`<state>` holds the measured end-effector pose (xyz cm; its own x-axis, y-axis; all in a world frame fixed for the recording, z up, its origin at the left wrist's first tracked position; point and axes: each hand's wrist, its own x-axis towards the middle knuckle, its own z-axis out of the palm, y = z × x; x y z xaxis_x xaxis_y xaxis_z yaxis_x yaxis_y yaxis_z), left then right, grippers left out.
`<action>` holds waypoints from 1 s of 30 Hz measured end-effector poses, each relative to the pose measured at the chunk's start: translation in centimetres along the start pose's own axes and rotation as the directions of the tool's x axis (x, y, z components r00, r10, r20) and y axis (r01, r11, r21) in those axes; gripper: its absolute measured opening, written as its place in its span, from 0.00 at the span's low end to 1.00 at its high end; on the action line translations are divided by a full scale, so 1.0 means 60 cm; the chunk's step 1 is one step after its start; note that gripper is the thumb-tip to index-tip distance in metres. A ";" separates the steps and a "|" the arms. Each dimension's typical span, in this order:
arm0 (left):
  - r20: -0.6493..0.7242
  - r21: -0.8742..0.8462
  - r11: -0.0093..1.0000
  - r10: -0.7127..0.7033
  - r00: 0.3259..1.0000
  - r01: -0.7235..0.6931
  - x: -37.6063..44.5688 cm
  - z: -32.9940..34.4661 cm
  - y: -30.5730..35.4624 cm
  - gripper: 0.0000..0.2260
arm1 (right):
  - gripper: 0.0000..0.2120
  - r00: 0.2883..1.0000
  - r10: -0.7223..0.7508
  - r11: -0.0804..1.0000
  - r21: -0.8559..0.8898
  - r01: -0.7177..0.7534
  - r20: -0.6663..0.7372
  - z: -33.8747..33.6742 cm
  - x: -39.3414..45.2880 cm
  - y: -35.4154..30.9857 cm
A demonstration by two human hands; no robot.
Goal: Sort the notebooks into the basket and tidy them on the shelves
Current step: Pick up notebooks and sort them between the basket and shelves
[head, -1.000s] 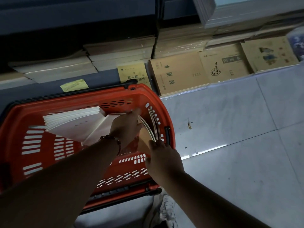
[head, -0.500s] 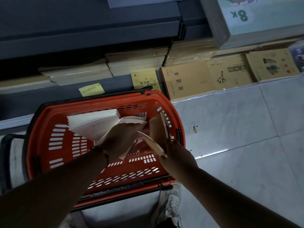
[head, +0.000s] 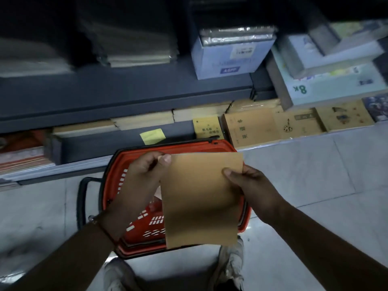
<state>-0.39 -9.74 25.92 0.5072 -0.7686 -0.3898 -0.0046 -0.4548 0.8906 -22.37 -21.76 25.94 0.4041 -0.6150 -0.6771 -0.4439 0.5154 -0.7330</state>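
A plain brown notebook is held up over the red basket, its blank cover facing me. My left hand pinches its top left corner with thumb on top. My right hand grips its right edge, thumb on the cover. The notebook and my hands hide most of the basket's inside. Brown notebooks lie in stacks along the bottom shelf behind the basket.
A dark shelf board runs above the bottom stacks, with a white box and wrapped paper packs on it. A yellow price tag sticks on the lower shelf edge. My shoes stand on grey floor tiles by the basket.
Both hands have lifted out of the basket with one brown notebook and now hold it flat above the basket. The view has tilted up, showing more of the shelves.
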 end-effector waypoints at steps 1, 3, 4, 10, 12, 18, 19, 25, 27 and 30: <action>0.018 -0.064 0.996 -0.060 0.998 0.061 -0.016 -0.017 0.016 0.12 | 0.05 1.000 0.005 0.999 0.046 -0.005 0.006 0.012 -0.014 -0.022; 0.158 -0.176 0.951 -0.229 0.960 0.256 -0.049 -0.050 0.040 0.13 | 0.08 0.999 0.037 0.992 0.120 -0.038 0.011 0.037 -0.043 -0.063; 0.242 -0.188 0.917 -0.304 0.921 0.352 -0.067 -0.065 0.048 0.14 | 0.09 0.998 0.052 0.977 0.204 -0.056 0.023 0.050 -0.058 -0.083; 0.299 -0.114 0.874 -0.424 0.855 0.473 -0.195 -0.143 0.085 0.38 | 0.13 1.000 0.030 0.905 0.423 -0.030 0.008 0.114 -0.157 -0.177; 0.270 -0.131 0.892 -0.387 0.882 0.432 -0.233 -0.174 0.115 0.33 | 0.14 0.999 0.008 0.879 0.476 -0.024 0.035 0.131 -0.196 -0.206; 0.199 -0.253 0.920 -0.252 0.947 0.299 -0.338 -0.246 0.234 0.19 | 0.15 0.989 -0.094 0.881 0.473 0.030 0.113 0.164 -0.323 -0.299; 0.192 -0.281 0.916 -0.237 0.952 0.285 -0.352 -0.255 0.253 0.19 | 0.14 0.986 -0.118 0.899 0.435 0.055 0.118 0.169 -0.347 -0.313; 0.108 -0.446 0.866 -0.200 0.974 0.227 -0.418 -0.299 0.367 0.12 | 0.15 0.963 -0.202 0.961 0.228 0.159 0.178 0.204 -0.478 -0.367; 0.039 -0.481 0.859 -0.179 0.983 0.176 -0.433 -0.313 0.393 0.13 | 0.15 0.949 -0.251 0.960 0.178 0.218 0.192 0.214 -0.510 -0.383; -0.061 -0.494 0.867 -0.105 0.993 0.062 -0.450 -0.336 0.426 0.10 | 0.13 0.922 -0.346 0.936 0.140 0.324 0.176 0.218 -0.539 -0.414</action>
<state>3.17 8.46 63.92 0.5563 -0.6876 -0.4665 0.4532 -0.2195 0.8640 -13.97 -6.88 65.20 0.6665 -0.6400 -0.3823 -0.1720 0.3669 -0.9142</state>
